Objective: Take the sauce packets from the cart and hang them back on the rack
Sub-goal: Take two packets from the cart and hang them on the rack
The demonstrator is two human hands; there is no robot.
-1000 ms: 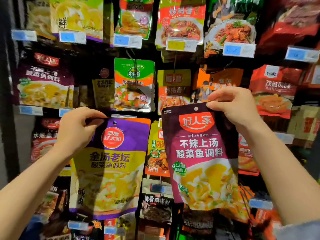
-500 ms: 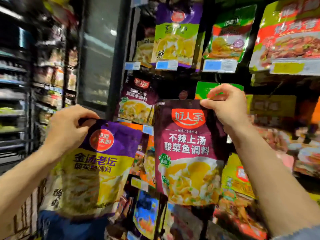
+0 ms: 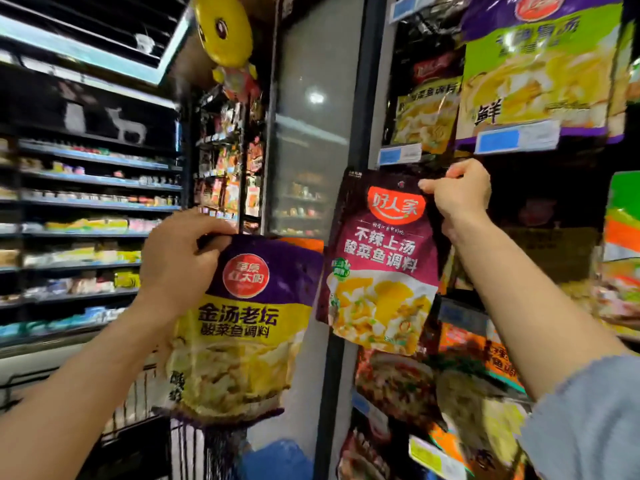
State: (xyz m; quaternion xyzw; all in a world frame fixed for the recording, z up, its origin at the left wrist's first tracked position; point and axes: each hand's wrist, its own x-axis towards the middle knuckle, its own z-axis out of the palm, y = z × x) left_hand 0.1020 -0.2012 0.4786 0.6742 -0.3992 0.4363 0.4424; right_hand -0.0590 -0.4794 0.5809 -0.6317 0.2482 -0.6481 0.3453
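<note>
Since half a second ago, the view had swung further left: the rack [image 3: 498, 157] now filled only the right side, a glass door [image 3: 311, 140] stood in the middle, and store shelves [image 3: 90, 202] ran down the left. Both packets had kept their grips, but the maroon packet [image 3: 381, 268] now sat higher against the rack, its top edge just under a blue price tag [image 3: 398, 154].

The right hand [image 3: 457, 195] was raised, arm stretched up and forward, fingers curled and thumb pinching the maroon packet's top right corner. That packet hung upright, long axis vertical, face toward the camera, bottom tilted slightly to the left.

The left hand [image 3: 176, 258] was lower, wrist bent, fingers and thumb closed over the top left corner of the purple packet [image 3: 242, 327]. This one also hung lengthwise downward, label facing the camera, its top tipped a little to the right. It hung in front of the glass door, apart from the rack, with a wire cart [image 3: 131, 403] partly visible below it.
</note>
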